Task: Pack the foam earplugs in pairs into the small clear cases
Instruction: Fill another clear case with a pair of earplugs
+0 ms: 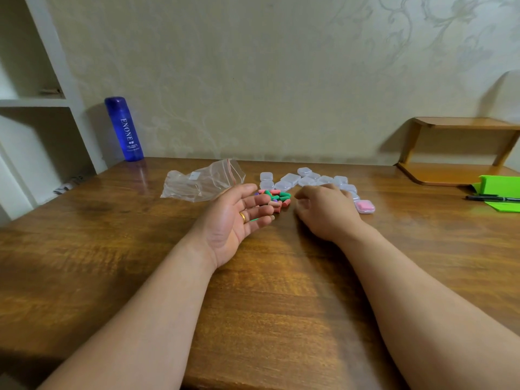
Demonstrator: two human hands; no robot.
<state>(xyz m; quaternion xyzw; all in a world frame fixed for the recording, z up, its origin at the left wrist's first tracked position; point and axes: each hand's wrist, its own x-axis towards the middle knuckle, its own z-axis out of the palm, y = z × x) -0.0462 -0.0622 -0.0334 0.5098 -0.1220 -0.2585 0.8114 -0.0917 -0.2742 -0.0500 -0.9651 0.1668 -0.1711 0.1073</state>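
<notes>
A small heap of foam earplugs (277,197), pink, green and purple, lies on the wooden table between my two hands. Behind the heap are several small clear cases (291,180), lids down. One case with pink earplugs inside (364,206) sits just right of my right hand. My left hand (239,213) rests palm up beside the heap with straight fingers, a gold ring on one, and holds nothing. My right hand (323,211) lies palm down on the table with loosely curled fingers; nothing shows in its grip.
An empty clear zip bag (202,182) lies behind my left hand. A blue bottle (123,129) stands at the back left by the wall. At the right are a low wooden shelf (455,153), green paper (503,192) and a black pen (492,198).
</notes>
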